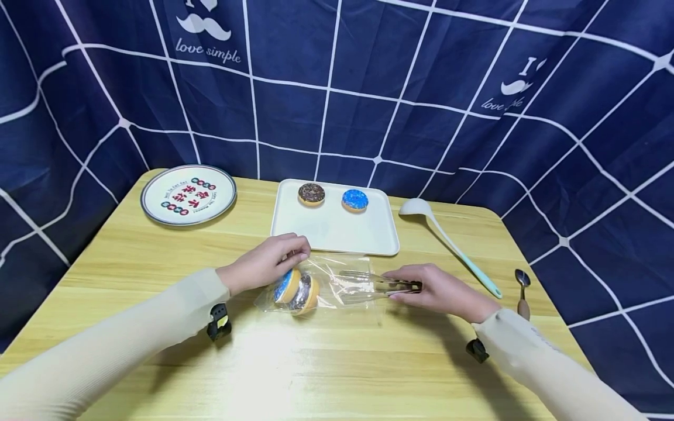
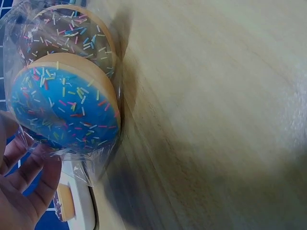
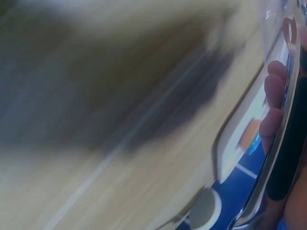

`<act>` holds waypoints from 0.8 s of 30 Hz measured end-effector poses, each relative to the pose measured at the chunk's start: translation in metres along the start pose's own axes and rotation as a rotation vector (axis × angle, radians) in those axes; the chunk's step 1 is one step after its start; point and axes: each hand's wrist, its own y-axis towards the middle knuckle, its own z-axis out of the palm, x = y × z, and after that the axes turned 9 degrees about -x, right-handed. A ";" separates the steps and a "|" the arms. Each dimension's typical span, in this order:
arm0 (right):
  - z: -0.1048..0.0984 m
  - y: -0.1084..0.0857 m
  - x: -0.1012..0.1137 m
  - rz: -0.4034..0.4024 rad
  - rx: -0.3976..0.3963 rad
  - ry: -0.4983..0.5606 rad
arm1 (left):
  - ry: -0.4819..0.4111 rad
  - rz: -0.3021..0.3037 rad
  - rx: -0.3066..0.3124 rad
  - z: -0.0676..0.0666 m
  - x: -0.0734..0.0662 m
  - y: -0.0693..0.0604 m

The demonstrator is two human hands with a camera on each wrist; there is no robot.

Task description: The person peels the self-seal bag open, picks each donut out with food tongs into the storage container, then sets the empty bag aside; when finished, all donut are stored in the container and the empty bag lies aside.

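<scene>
A clear plastic bag (image 1: 329, 275) lies just in front of the tray, holding a blue-iced donut (image 1: 286, 286) and a chocolate-iced donut (image 1: 303, 294). Both donuts show sprinkles in the left wrist view, the blue one (image 2: 67, 105) in front of the brown one (image 2: 72, 36). My left hand (image 1: 268, 261) grips the bag at its upper left edge, beside the blue donut. My right hand (image 1: 439, 289) holds metal tongs (image 1: 400, 285), whose tips reach into the bag's right part. In the right wrist view, fingers (image 3: 272, 122) wrap the tongs' dark-lined handle (image 3: 288, 139).
On the white tray (image 1: 337, 234) sit another chocolate donut (image 1: 311, 194) and another blue donut (image 1: 355, 200). A printed plate (image 1: 152, 202) stands at the back left. To the right lie a ladle (image 1: 447, 240) and a spoon (image 1: 523, 292). A navy curtain (image 1: 295, 117) surrounds the wooden table (image 1: 326, 374).
</scene>
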 end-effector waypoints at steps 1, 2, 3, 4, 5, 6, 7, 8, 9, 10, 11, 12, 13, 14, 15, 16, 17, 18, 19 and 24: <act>0.001 0.003 0.002 -0.003 0.009 0.007 | 0.001 0.001 -0.001 0.000 0.000 0.000; 0.002 0.005 0.003 -0.006 0.017 0.012 | 0.003 0.003 -0.002 0.000 0.000 0.000; 0.003 0.008 0.005 -0.010 0.023 0.015 | 0.003 0.003 -0.002 0.000 -0.001 0.000; 0.004 0.010 0.007 -0.013 0.029 0.019 | 0.002 0.003 -0.003 0.000 -0.001 0.000; 0.005 0.012 0.008 -0.018 0.034 0.024 | 0.001 0.002 -0.003 0.000 -0.001 0.000; 0.006 0.014 0.009 -0.021 0.038 0.029 | 0.002 0.002 -0.003 0.000 -0.001 0.000; 0.007 0.016 0.011 -0.024 0.043 0.033 | 0.001 0.002 -0.003 0.001 -0.001 0.000; 0.008 0.018 0.012 -0.029 0.046 0.036 | 0.002 0.002 -0.003 0.001 -0.001 0.000; 0.009 0.020 0.013 -0.035 0.048 0.038 | 0.003 0.001 -0.004 0.001 -0.001 0.000; 0.010 0.022 0.014 -0.043 0.049 0.040 | 0.004 0.001 -0.004 0.001 -0.002 0.000; 0.010 0.024 0.015 -0.056 0.050 0.038 | 0.005 0.002 -0.004 0.001 -0.002 0.000; 0.011 0.026 0.016 -0.065 0.050 0.034 | 0.007 0.003 -0.006 0.001 -0.002 0.000; 0.012 0.027 0.017 -0.075 0.050 0.033 | 0.007 0.004 -0.007 0.001 -0.002 0.000; 0.012 0.029 0.017 -0.092 0.048 0.033 | 0.009 0.005 -0.008 0.001 -0.002 0.000; 0.013 0.031 0.018 -0.107 0.047 0.033 | 0.009 0.006 -0.009 0.001 -0.002 -0.001; 0.013 0.033 0.018 -0.120 0.047 0.038 | 0.010 0.008 -0.009 0.001 -0.002 -0.001; 0.014 0.034 0.019 -0.131 0.047 0.041 | 0.011 0.008 -0.010 0.001 -0.002 -0.001; 0.014 0.036 0.019 -0.139 0.046 0.045 | 0.011 0.009 -0.010 0.001 -0.002 -0.001; 0.014 0.037 0.020 -0.146 0.048 0.053 | 0.011 0.011 -0.010 0.001 -0.003 -0.001; 0.015 0.041 0.023 -0.132 0.059 0.075 | 0.011 0.012 -0.012 0.002 -0.002 0.000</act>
